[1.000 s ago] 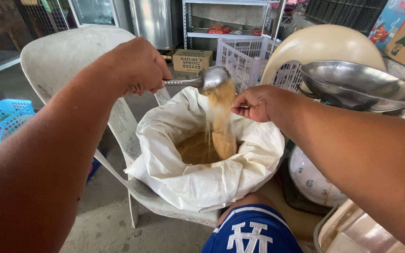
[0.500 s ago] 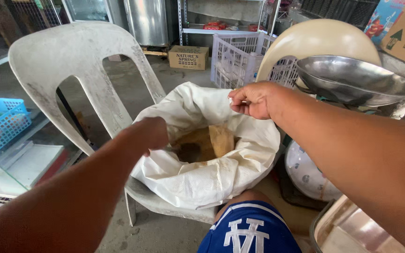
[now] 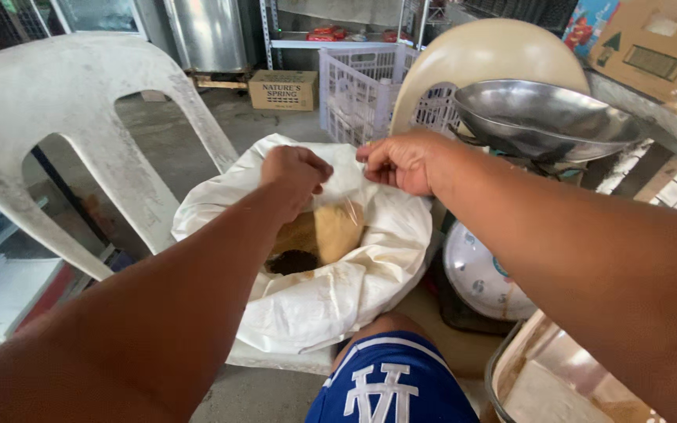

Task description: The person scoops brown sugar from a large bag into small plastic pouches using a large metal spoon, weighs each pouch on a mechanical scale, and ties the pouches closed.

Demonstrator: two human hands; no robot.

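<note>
Up comes my left hand, fist closed, beside my right hand pinching a clear bag of tan grain at twelve o'clock over the white sack.

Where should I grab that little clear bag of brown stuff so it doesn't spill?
Probably by its open top edge, coming from above. The clear bag hangs mouth-up over the white sack, its filled bottom sagging low. The right hand already pinches one side of the rim; the left hand is at the other.
</note>
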